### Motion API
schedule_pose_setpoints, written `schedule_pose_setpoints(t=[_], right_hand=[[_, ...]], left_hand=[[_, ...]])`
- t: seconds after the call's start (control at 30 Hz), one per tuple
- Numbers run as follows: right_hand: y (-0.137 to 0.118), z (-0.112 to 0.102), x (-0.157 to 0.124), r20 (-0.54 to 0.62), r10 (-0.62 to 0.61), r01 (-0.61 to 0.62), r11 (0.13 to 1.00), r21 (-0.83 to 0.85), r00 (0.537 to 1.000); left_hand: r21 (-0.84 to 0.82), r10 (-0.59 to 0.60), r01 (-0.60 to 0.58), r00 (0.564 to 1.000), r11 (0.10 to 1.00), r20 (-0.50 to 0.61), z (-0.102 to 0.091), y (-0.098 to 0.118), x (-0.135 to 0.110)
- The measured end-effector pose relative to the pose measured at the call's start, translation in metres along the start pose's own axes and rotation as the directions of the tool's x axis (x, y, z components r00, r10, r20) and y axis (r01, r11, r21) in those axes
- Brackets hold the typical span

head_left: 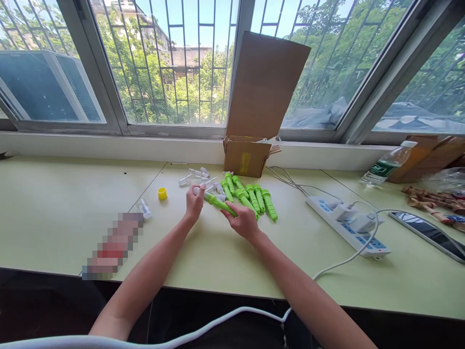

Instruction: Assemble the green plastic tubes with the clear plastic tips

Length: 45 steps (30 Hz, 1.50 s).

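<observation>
My right hand [242, 219] is closed around the lower end of a bright green ribbed plastic tube [217, 201], which lies slanted between my hands. At the tube's upper left end, my left hand [195, 201] pinches a clear plastic piece [196, 190]; whether the two are joined cannot be made out. Just beyond my hands, several similar green tubes [269, 205] lie in a loose group. Several clear plastic pieces [184, 180] are scattered behind my left hand. A yellow cap [162, 194] and a single clear cylinder [144, 208] rest to the left.
An open cardboard box [242, 157] stands against the sill. To the right are a white power strip [348, 228] with cables, a phone [428, 235] and a water bottle [388, 165]. A white cable [218, 322] crosses in front of my body near the table's edge.
</observation>
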State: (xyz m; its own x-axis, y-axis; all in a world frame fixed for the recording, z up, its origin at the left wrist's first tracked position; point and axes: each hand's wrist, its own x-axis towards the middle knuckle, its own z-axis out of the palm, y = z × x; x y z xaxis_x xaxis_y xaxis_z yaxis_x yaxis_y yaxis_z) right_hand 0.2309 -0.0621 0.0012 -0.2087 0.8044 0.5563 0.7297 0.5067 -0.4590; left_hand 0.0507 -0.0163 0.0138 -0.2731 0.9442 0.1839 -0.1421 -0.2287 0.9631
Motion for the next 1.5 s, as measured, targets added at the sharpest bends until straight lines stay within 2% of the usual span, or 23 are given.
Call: schedule_pose_setpoints(t=[0.07, 0.17, 0.27, 0.37, 0.57, 0.7, 0.83, 0.93, 1.2, 1.4, 1.5], right_hand=[[0.002, -0.001, -0.001, -0.033, -0.100, 0.090, 0.971, -0.222, 0.994], [0.004, -0.004, -0.001, -0.025, -0.212, 0.182, 0.890, -0.418, 0.977], [0.003, -0.004, -0.002, 0.015, -0.284, 0.254, 0.834, -0.489, 0.959], [-0.001, 0.000, -0.003, 0.036, -0.276, 0.258, 0.836, -0.485, 0.960], [-0.010, 0.004, -0.003, 0.056, -0.109, 0.121, 0.943, -0.311, 0.992], [-0.013, 0.003, -0.002, 0.099, 0.046, -0.041, 0.998, -0.050, 0.994], [-0.016, 0.003, -0.001, 0.157, 0.111, -0.157, 0.934, 0.322, 0.981], [-0.019, 0.002, 0.001, 0.192, 0.108, -0.190, 0.854, 0.484, 0.975], [-0.028, -0.002, 0.002, 0.308, 0.148, -0.316, 0.717, 0.621, 0.940], [-0.025, 0.000, 0.002, 0.389, 0.201, -0.416, 0.671, 0.613, 0.899], [-0.021, -0.002, 0.004, 0.427, 0.221, -0.454, 0.675, 0.582, 0.877]], left_hand=[[-0.017, -0.093, 0.093, 0.996, 0.996, 0.001, 0.003, 0.001, -0.002], [-0.033, -0.175, 0.175, 0.985, 0.984, -0.007, 0.005, 0.003, -0.005], [-0.046, -0.182, 0.180, 0.982, 0.983, -0.044, 0.005, 0.001, -0.004], [-0.040, -0.175, 0.172, 0.983, 0.984, -0.064, 0.003, -0.001, -0.001], [-0.044, -0.175, 0.173, 0.984, 0.984, -0.038, -0.002, -0.002, 0.006], [-0.049, -0.140, 0.139, 0.990, 0.989, -0.018, -0.004, -0.004, 0.007], [-0.018, -0.081, 0.081, 0.997, 0.997, -0.004, -0.006, -0.005, 0.009], [-0.003, -0.050, 0.050, 0.999, 0.999, -0.001, -0.008, -0.006, 0.010], [0.004, 0.005, -0.005, 0.999, 1.000, 0.038, -0.011, -0.004, 0.011], [0.012, 0.022, -0.023, 0.999, 1.000, 0.039, -0.011, -0.002, 0.010], [0.031, 0.047, -0.048, 0.999, 0.998, 0.027, -0.010, -0.001, 0.010]])
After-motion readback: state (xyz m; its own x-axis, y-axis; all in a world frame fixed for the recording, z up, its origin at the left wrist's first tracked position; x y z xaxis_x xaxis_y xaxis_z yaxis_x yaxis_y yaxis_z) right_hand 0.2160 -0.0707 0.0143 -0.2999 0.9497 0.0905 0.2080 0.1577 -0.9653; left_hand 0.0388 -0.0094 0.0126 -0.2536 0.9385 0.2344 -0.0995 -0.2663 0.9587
